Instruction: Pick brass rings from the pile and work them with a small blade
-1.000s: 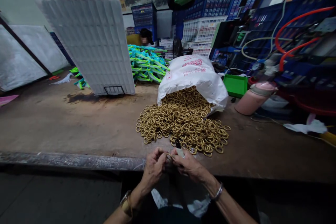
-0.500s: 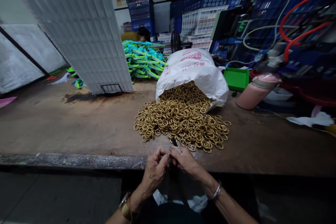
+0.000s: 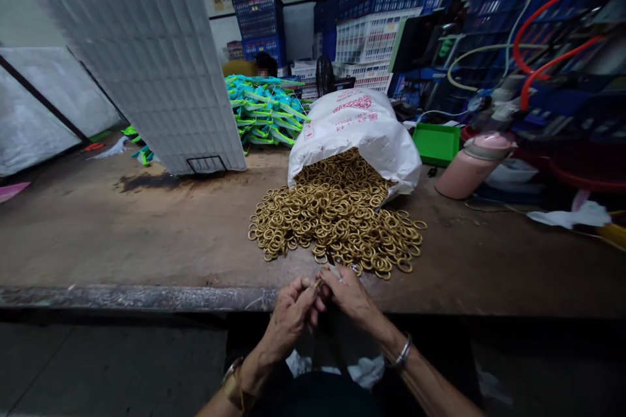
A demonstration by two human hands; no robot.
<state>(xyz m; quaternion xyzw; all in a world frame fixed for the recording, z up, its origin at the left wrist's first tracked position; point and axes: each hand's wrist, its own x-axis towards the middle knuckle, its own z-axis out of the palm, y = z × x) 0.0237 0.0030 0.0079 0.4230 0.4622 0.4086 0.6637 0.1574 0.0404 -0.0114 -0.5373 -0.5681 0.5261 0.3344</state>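
Just in front of the table's edge, my two hands meet. My left hand pinches a gold ring between thumb and fingers, seen nearly edge-on. Closed around a slim knife-like tool, my right hand sits close against the left fingertips. The tool has a pale body and a dark tip pointing away from me; its exact kind is unclear. Beyond the hands lies a heap of gold rings, spilling from the open mouth of a white sack with red print.
A tall whitish ribbed panel stands at left on the brown table. Behind are bundled green-and-blue items and part of a person. To the right are a green tray, a pink bottle and red hoses.
The ring between my left fingers shows more clearly now, and my hands have shifted slightly. The right hand and its tool have turned a little. The whole view has drifted slightly.
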